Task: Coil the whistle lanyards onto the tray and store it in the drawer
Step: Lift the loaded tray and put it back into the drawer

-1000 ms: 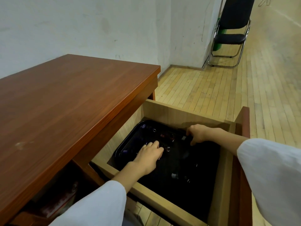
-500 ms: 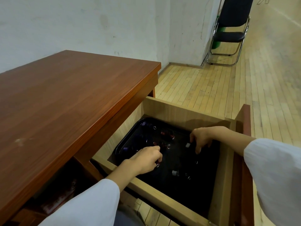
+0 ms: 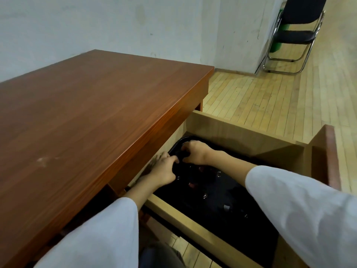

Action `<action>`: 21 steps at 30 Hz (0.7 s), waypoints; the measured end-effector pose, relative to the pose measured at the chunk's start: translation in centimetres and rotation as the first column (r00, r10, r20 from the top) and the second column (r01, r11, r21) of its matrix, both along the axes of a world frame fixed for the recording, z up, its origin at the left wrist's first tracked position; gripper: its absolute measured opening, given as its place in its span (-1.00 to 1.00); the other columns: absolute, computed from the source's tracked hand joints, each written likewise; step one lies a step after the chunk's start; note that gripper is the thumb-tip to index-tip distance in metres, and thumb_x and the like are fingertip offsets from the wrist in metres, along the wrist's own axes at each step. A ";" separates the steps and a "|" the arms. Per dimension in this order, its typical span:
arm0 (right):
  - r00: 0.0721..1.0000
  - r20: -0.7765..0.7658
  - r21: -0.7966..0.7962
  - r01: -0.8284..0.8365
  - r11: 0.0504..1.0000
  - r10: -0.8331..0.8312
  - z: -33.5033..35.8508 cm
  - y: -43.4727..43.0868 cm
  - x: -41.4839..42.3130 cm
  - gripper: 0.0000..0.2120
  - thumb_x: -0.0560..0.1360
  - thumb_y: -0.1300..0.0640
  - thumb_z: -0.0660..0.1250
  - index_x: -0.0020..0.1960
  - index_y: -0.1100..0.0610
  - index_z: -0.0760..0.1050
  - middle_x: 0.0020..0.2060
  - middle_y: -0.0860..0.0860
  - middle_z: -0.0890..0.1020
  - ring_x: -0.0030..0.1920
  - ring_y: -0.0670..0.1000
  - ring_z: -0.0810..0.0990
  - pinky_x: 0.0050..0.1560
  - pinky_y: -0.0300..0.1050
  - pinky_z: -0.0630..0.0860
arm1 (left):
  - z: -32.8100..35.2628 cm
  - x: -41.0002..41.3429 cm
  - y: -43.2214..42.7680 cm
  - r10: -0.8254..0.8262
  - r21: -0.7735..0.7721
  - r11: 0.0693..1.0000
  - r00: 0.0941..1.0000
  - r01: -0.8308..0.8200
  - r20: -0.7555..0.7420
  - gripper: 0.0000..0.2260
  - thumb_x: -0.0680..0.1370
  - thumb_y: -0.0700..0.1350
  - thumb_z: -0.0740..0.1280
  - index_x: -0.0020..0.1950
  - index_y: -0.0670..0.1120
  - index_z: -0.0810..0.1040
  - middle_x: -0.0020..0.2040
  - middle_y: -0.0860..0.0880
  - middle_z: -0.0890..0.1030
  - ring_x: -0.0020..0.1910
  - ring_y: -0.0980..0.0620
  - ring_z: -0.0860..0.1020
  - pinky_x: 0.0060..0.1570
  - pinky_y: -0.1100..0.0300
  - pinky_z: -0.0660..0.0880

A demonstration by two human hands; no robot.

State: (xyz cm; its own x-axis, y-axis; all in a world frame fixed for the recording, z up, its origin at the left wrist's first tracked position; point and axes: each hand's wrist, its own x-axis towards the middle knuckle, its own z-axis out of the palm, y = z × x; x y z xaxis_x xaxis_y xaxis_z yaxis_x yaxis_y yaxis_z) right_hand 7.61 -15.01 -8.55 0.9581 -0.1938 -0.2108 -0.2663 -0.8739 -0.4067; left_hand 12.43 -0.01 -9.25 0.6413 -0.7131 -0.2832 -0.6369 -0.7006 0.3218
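Note:
A black tray (image 3: 213,192) lies inside the open wooden drawer (image 3: 243,133). Several whistles with dark lanyards sit on it, among them a reddish whistle (image 3: 192,184) and a grey whistle (image 3: 226,207); the lanyards are hard to make out against the black. My left hand (image 3: 164,171) is at the tray's left end, fingers curled over its edge just below the desk top. My right hand (image 3: 194,152) reaches across beside it, fingers curled round the tray's far-left rim. The two hands almost touch.
The red-brown desk top (image 3: 96,113) overhangs the drawer's left end. The drawer's front panel (image 3: 326,157) stands at the right. A black folding chair (image 3: 295,33) stands on the wooden floor by the far wall.
Both hands have moved left from the middle of the tray to its left end. The right hand crossed over from the tray's right side, and the view has swung closer over the drawer.

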 end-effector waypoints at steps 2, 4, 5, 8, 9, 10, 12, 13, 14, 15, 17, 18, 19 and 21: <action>0.999 -0.039 -0.014 0.021 1.000 -0.021 -1.1 0.2 0.6 -0.62 0.38 0.01 0.40 0.15 0.12 0.47 0.00 0.05 0.57 -0.09 0.03 0.53 -0.25 -0.17 0.40 | -0.4 0.1 0.0 -0.072 0.035 0.997 0.997 0.072 -0.019 -0.61 0.45 -0.31 0.26 0.22 0.00 0.47 0.22 -0.08 0.35 0.29 -0.12 0.30 0.22 -0.02 0.36; 0.997 -0.065 0.010 0.034 0.999 -0.033 -1.9 0.1 0.8 -0.60 0.37 0.03 0.42 0.17 0.10 0.48 -0.01 0.05 0.59 -0.13 0.02 0.54 -0.29 -0.19 0.39 | -0.8 0.2 0.1 -0.114 0.072 0.991 0.992 0.117 -0.045 -0.64 0.47 -0.33 0.25 0.18 0.01 0.51 0.20 -0.08 0.37 0.28 -0.12 0.33 0.18 -0.03 0.41; 0.997 -0.065 0.022 0.040 0.999 -0.038 -2.2 0.0 0.8 -0.60 0.37 0.05 0.43 0.17 0.09 0.49 0.00 0.05 0.60 -0.13 0.02 0.55 -0.28 -0.18 0.41 | -0.9 0.2 0.0 -0.124 0.080 0.989 0.991 0.127 -0.039 -0.65 0.47 -0.33 0.25 0.16 0.01 0.52 0.19 -0.08 0.37 0.27 -0.12 0.35 0.17 -0.05 0.42; 0.997 -0.048 0.020 0.060 0.998 -0.059 -2.4 -0.3 1.0 -0.61 0.39 0.13 0.41 0.21 0.12 0.49 0.05 0.06 0.60 -0.02 0.06 0.58 -0.21 -0.17 0.45 | -0.9 0.4 -0.1 -0.127 0.074 0.989 0.992 0.127 -0.011 -0.69 0.48 -0.32 0.27 0.14 -0.01 0.53 0.19 -0.09 0.39 0.25 -0.12 0.38 0.18 -0.07 0.43; 0.997 -0.037 0.008 0.066 0.998 -0.066 -2.3 -0.4 1.0 -0.60 0.40 0.15 0.40 0.22 0.13 0.48 0.07 0.07 0.58 0.03 0.08 0.57 -0.16 -0.17 0.46 | -0.9 0.4 -0.1 -0.126 0.074 0.989 0.992 0.126 -0.005 -0.70 0.49 -0.31 0.28 0.15 -0.02 0.53 0.19 -0.09 0.39 0.24 -0.12 0.38 0.18 -0.06 0.43; 0.997 -0.028 0.000 0.067 0.998 -0.067 -2.4 -0.6 1.0 -0.60 0.40 0.16 0.39 0.23 0.13 0.47 0.09 0.08 0.57 0.06 0.09 0.56 -0.13 -0.16 0.47 | -0.9 0.3 -0.1 -0.128 0.079 0.989 0.992 0.128 -0.003 -0.70 0.49 -0.31 0.28 0.15 -0.03 0.53 0.20 -0.10 0.39 0.24 -0.12 0.38 0.18 -0.05 0.44; 0.997 -0.027 -0.016 0.066 0.998 -0.066 -2.4 -0.7 1.0 -0.58 0.40 0.15 0.39 0.25 0.12 0.45 0.11 0.09 0.56 0.08 0.10 0.55 -0.12 -0.16 0.46 | -0.9 0.1 -0.1 -0.143 0.100 0.985 0.990 0.142 0.008 -0.69 0.49 -0.30 0.28 0.19 -0.02 0.50 0.21 -0.09 0.38 0.25 -0.13 0.37 0.18 -0.04 0.43; 0.997 -0.029 -0.021 0.066 0.998 -0.066 -2.5 -0.7 0.9 -0.57 0.39 0.15 0.39 0.24 0.11 0.44 0.10 0.09 0.56 0.06 0.10 0.55 -0.14 -0.15 0.45 | -0.9 -0.1 -0.1 -0.155 0.119 0.981 0.988 0.151 0.021 -0.67 0.49 -0.28 0.29 0.21 0.00 0.48 0.22 -0.09 0.38 0.26 -0.13 0.35 0.20 -0.05 0.40; 0.997 -0.028 -0.016 0.067 0.998 -0.068 -2.4 -0.7 0.8 -0.56 0.38 0.14 0.40 0.23 0.10 0.43 0.09 0.08 0.56 0.05 0.09 0.55 -0.17 -0.15 0.43 | -0.8 -0.2 -0.1 -0.167 0.137 0.978 0.985 0.159 0.048 -0.65 0.49 -0.25 0.29 0.24 0.02 0.46 0.23 -0.08 0.38 0.28 -0.12 0.33 0.23 -0.04 0.36; 0.997 -0.026 -0.002 0.068 0.998 -0.068 -2.1 -0.7 0.6 -0.56 0.37 0.12 0.42 0.22 0.09 0.43 0.08 0.06 0.56 0.02 0.07 0.55 -0.19 -0.16 0.42 | -0.8 -0.4 -0.2 -0.175 0.138 0.977 0.981 0.163 0.083 -0.63 0.48 -0.22 0.30 0.26 0.04 0.44 0.24 -0.07 0.38 0.29 -0.11 0.31 0.26 -0.03 0.30; 0.998 -0.012 0.022 0.064 0.998 -0.064 -0.6 -0.7 -0.1 -0.55 0.37 0.06 0.43 0.22 0.08 0.43 0.07 0.05 0.58 0.00 0.04 0.55 -0.17 -0.16 0.46 | -0.4 -0.8 -0.2 -0.144 0.035 0.989 0.976 0.140 0.160 -0.65 0.46 -0.20 0.33 0.22 0.05 0.47 0.22 -0.04 0.39 0.29 -0.08 0.29 0.27 0.02 0.22; 0.998 0.003 0.027 0.062 0.998 -0.062 0.7 -0.9 -0.8 -0.54 0.38 0.03 0.42 0.24 0.09 0.44 0.08 0.05 0.58 0.02 0.04 0.56 -0.11 -0.14 0.49 | 0.0 -1.0 -0.2 -0.103 -0.055 0.992 0.974 0.116 0.200 -0.67 0.44 -0.23 0.33 0.17 0.04 0.50 0.19 -0.02 0.39 0.27 -0.06 0.29 0.26 0.05 0.21; 0.998 0.018 0.042 0.062 0.997 -0.063 2.1 -1.3 -1.6 -0.55 0.41 0.02 0.41 0.25 0.11 0.44 0.09 0.06 0.58 0.03 0.04 0.57 -0.03 -0.12 0.51 | 0.3 -1.3 -0.1 -0.053 -0.141 0.986 0.971 0.088 0.234 -0.69 0.42 -0.26 0.33 0.10 0.03 0.51 0.16 0.01 0.39 0.26 -0.03 0.29 0.24 0.08 0.21; 0.995 0.019 0.144 0.092 0.985 -0.095 5.7 -2.0 -4.5 -0.60 0.45 0.02 0.37 0.25 0.12 0.45 0.03 0.02 0.58 -0.04 -0.02 0.58 0.00 -0.14 0.52 | 1.1 -2.2 0.4 0.019 -0.260 0.964 0.962 0.055 0.274 -0.70 0.39 -0.32 0.31 0.00 0.03 0.51 0.12 0.06 0.38 0.21 0.02 0.31 0.21 0.13 0.23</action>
